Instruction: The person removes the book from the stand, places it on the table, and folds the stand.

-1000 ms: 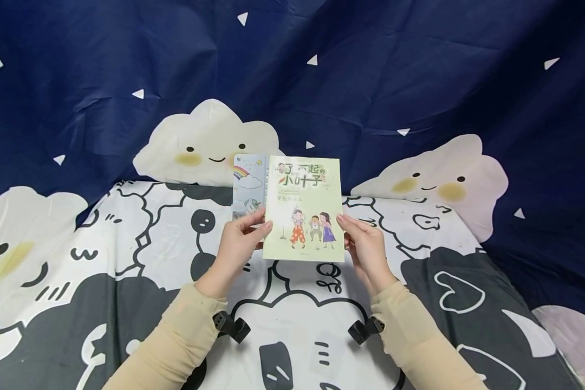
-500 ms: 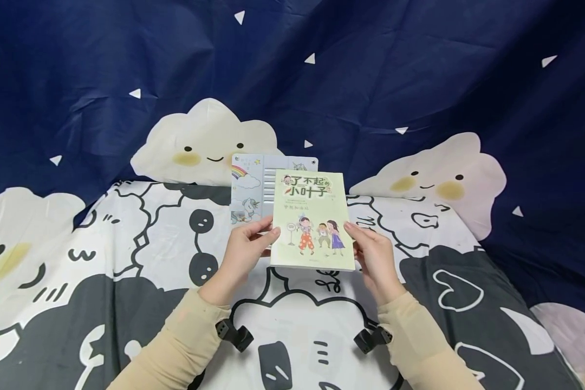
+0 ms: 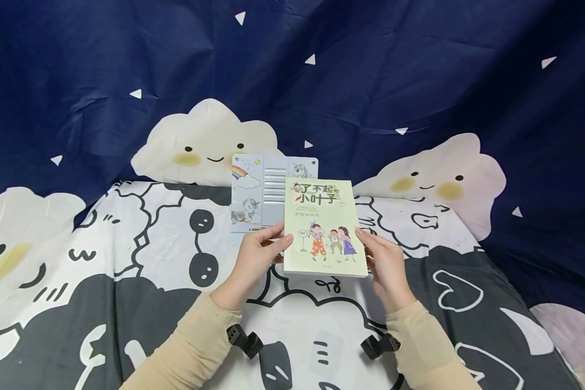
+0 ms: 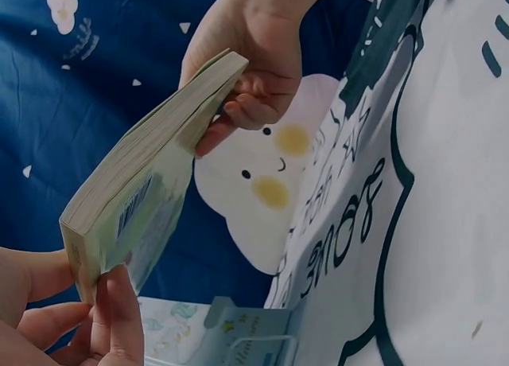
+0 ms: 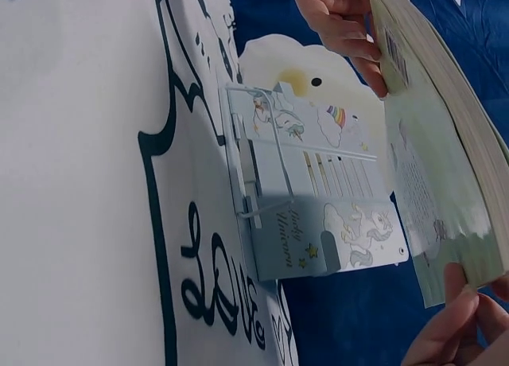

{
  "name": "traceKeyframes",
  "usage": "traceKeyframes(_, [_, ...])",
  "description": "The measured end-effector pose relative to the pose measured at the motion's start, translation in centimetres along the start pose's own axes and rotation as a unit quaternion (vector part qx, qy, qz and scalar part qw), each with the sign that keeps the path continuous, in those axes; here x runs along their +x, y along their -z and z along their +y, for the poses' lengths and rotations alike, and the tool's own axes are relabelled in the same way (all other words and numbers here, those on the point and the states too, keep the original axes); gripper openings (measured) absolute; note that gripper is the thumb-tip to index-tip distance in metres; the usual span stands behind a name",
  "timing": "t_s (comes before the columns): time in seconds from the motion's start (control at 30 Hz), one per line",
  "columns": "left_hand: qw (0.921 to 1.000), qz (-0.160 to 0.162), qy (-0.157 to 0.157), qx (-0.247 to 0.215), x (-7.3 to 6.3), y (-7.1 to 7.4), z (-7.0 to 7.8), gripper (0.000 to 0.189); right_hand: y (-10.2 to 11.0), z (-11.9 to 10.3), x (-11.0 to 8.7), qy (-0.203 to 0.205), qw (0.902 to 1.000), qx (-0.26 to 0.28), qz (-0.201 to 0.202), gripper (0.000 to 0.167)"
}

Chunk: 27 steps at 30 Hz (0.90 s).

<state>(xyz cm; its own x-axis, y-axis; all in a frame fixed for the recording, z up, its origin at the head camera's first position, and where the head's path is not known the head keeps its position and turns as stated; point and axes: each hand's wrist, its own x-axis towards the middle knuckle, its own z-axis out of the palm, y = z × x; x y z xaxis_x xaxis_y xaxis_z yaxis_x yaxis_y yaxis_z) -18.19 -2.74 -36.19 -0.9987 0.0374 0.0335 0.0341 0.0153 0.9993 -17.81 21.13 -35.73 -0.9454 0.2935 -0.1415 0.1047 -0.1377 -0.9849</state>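
Observation:
Both hands hold a pale green paperback book (image 3: 324, 227), raised with its illustrated cover turned up. My left hand (image 3: 259, 254) pinches its left edge, thumb on the front and fingers behind. At the opposite edge, my right hand (image 3: 386, 260) grips it the same way. The left wrist view shows the book's page edges (image 4: 151, 143) and a barcode on the back cover. Behind the book stands a light blue book stand (image 3: 247, 189) with unicorns, a rainbow and slots. In the right wrist view, its white wire bracket (image 5: 274, 135) sticks out in front. The book covers the stand's lower right in the head view.
The stand rests toward the back of a surface covered by a black-and-white cartoon cloth (image 3: 292, 309). A dark blue curtain (image 3: 351, 81) with smiling clouds and white triangles hangs close behind it. Black wrist cameras (image 3: 245, 341) sit on both sleeves.
Both hands have moved the book rightward and down, toward me, tilting it slightly. More of the book stand shows behind it. The stand has stayed in place.

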Motion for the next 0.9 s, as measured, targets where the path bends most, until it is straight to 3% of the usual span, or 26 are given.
traceKeyframes(0.53, [0.9991,-0.038,0.016,0.004,0.0,-2.1,-0.3,0.046,2.3,0.4,0.0,-0.017,0.9992,0.027,0.024,0.013])
traceKeyframes(0.77, [0.9984,-0.053,-0.007,0.018,0.4,-3.4,-0.1,0.046,3.3,0.3,0.1,-0.020,0.9984,0.033,0.042,0.012])
traceKeyframes(0.9, [0.9982,-0.059,-0.002,0.012,0.6,-4.3,-0.1,0.045,4.0,0.1,0.2,-0.020,0.9977,0.035,0.055,0.013])
